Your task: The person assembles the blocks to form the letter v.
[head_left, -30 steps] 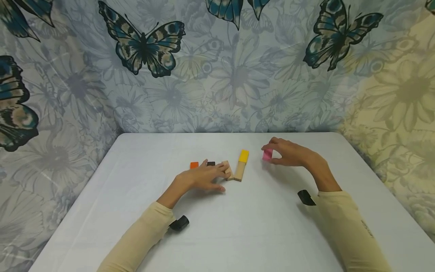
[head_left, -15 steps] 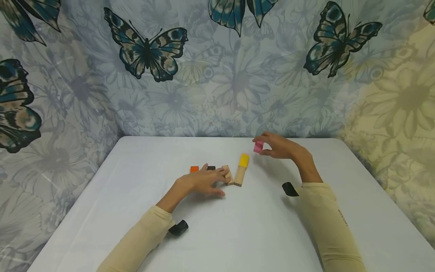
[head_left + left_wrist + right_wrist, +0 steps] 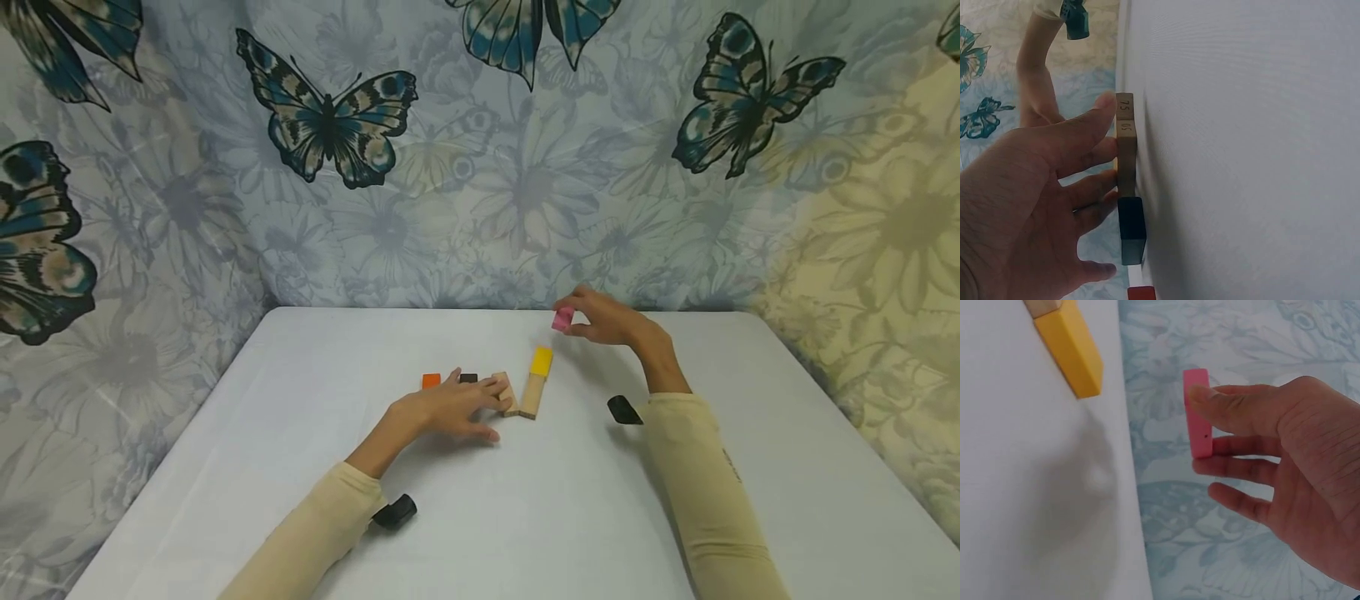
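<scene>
My right hand (image 3: 603,321) pinches a small pink block (image 3: 1199,434) between thumb and fingers, raised above the far part of the table. Below it lies a yellow block (image 3: 542,362), end to end with a plain wooden block (image 3: 532,398). My left hand (image 3: 446,410) is spread over the row, its fingers touching another wooden block (image 3: 506,400) that leans towards the first. Numbers are printed on the wooden ends (image 3: 1125,128) in the left wrist view. Partly hidden behind the left hand are a black block (image 3: 468,377) and an orange-red block (image 3: 431,381).
The blocks lie on a white-covered table (image 3: 262,433). Its far edge meets a wall covering (image 3: 510,208) printed with flowers and butterflies. A black wrist camera (image 3: 395,512) sits under the left sleeve, another black camera (image 3: 624,410) by the right.
My right hand has carried the pink block leftward and away from me, to a spot beyond the yellow block. My left hand stays on the blocks. The head view has tilted slightly upward.
</scene>
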A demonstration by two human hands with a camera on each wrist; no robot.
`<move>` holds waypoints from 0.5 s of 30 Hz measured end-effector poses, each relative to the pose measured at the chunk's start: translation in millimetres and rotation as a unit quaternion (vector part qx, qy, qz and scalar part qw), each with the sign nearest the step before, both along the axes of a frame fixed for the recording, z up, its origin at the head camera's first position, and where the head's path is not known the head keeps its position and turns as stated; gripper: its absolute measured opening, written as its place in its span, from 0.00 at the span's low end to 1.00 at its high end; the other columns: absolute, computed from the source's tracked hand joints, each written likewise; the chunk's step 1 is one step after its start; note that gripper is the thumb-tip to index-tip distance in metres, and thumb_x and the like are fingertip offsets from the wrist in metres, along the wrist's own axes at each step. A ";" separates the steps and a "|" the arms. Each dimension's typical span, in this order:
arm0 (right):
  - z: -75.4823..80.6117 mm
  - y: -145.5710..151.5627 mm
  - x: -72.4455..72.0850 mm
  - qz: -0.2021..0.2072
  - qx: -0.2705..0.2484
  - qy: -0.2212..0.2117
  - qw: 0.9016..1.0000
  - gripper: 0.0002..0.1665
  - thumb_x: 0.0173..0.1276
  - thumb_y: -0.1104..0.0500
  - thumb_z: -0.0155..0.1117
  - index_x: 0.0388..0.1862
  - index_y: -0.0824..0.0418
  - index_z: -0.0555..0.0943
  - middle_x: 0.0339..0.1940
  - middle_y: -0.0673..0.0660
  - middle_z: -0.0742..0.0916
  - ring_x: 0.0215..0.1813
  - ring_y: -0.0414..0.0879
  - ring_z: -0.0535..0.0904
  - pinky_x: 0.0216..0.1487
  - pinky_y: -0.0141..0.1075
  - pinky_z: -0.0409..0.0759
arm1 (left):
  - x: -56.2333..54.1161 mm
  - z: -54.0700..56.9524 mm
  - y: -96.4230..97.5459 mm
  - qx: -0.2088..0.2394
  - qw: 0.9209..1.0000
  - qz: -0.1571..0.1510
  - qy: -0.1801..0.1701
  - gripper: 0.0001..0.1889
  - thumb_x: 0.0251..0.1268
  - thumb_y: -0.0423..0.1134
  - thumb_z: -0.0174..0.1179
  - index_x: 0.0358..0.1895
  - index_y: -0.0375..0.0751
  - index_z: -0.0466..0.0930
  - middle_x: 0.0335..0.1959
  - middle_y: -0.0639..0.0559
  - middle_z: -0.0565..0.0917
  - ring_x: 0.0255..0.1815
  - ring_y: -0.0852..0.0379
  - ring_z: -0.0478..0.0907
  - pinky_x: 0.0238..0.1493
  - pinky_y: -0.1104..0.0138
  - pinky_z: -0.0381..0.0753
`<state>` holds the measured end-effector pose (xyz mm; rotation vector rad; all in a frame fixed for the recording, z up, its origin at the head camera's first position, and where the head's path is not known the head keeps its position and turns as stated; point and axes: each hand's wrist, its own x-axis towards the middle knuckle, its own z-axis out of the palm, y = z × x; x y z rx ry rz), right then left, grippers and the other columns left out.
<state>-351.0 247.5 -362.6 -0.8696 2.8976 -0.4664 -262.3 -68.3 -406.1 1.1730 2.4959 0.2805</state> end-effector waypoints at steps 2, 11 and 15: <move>-4.1 -0.6 -0.2 0.004 0.005 -0.004 1.000 0.25 0.74 0.59 0.69 0.68 0.63 0.80 0.63 0.67 0.81 0.62 0.63 0.79 0.67 0.59 0.80 | 1.5 -0.9 0.9 -0.003 1.000 -0.001 0.001 0.35 0.72 0.60 0.62 0.78 0.52 0.70 0.87 0.51 0.55 0.89 0.52 0.48 0.81 0.28 0.44; -17.7 -5.5 -4.9 0.009 0.002 -0.005 1.000 0.25 0.74 0.59 0.69 0.67 0.65 0.80 0.57 0.66 0.83 0.59 0.63 0.80 0.64 0.58 0.80 | 1.5 0.8 -0.2 -0.006 1.000 0.000 0.012 0.34 0.73 0.60 0.62 0.78 0.53 0.71 0.87 0.50 0.56 0.89 0.51 0.50 0.81 0.29 0.45; -26.4 -7.1 -6.8 -0.006 0.025 -0.017 1.000 0.25 0.75 0.57 0.68 0.68 0.63 0.80 0.61 0.67 0.82 0.63 0.64 0.79 0.66 0.59 0.79 | 1.3 0.3 -0.7 -0.006 1.000 -0.004 0.009 0.34 0.74 0.60 0.62 0.78 0.52 0.70 0.87 0.50 0.55 0.89 0.51 0.48 0.81 0.28 0.44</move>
